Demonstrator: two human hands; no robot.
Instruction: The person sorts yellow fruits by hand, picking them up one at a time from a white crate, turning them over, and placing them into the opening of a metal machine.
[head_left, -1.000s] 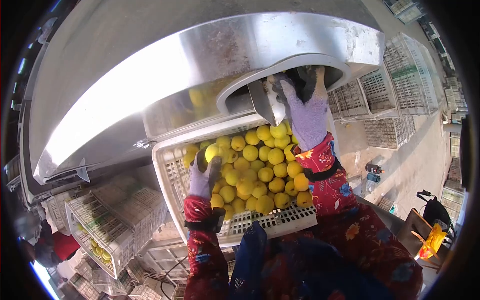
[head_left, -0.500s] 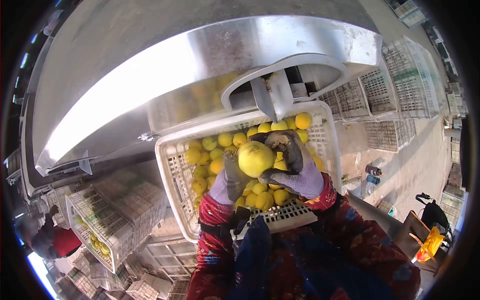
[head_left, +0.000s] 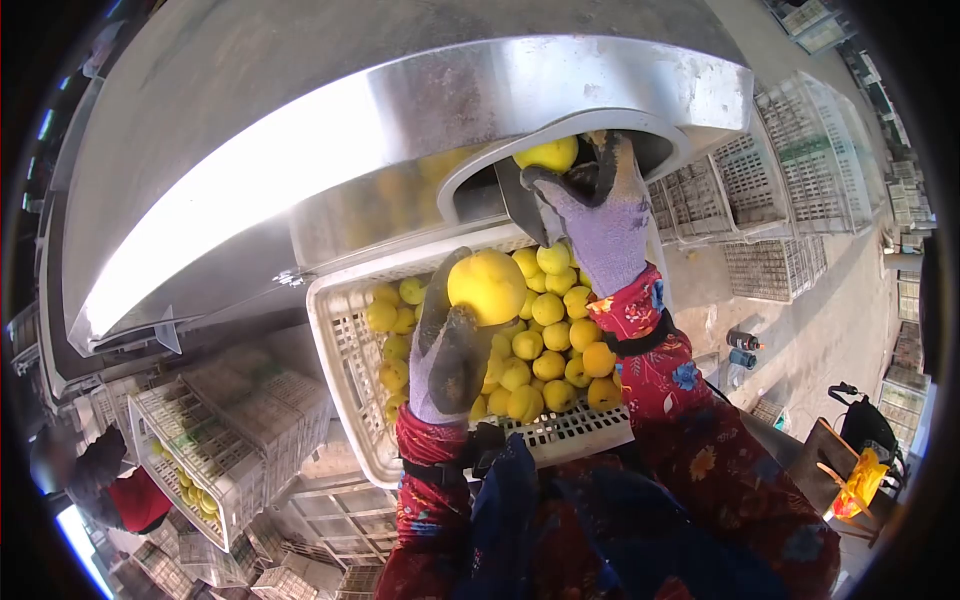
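My left hand (head_left: 445,350), in a lilac glove with dark, worn palm and fingers, holds a large yellow peach (head_left: 486,287) above the crate. My right hand (head_left: 595,205), gloved alike, reaches into the oval opening (head_left: 655,150) of a metal machine (head_left: 430,110). Its thumb and fingers are against another yellow peach (head_left: 546,153) at that opening; part of this grip is hidden. Below both hands stands a white plastic crate (head_left: 345,350) with many yellow peaches (head_left: 548,308) in it. A metal chute plate (head_left: 525,205) juts from the opening over the crate.
Stacked white crates (head_left: 815,150) stand at the right. At the left, another crate (head_left: 200,440) holds yellow fruit, and a person (head_left: 110,480) in dark and red clothing is beside it. Bottles (head_left: 743,345), a black bag (head_left: 868,430) and a yellow bag (head_left: 862,485) lie at the right.
Both hands were together around one peach over the crate. My right hand has moved up into the machine's opening, with a peach there. My left hand stays over the crate with a peach.
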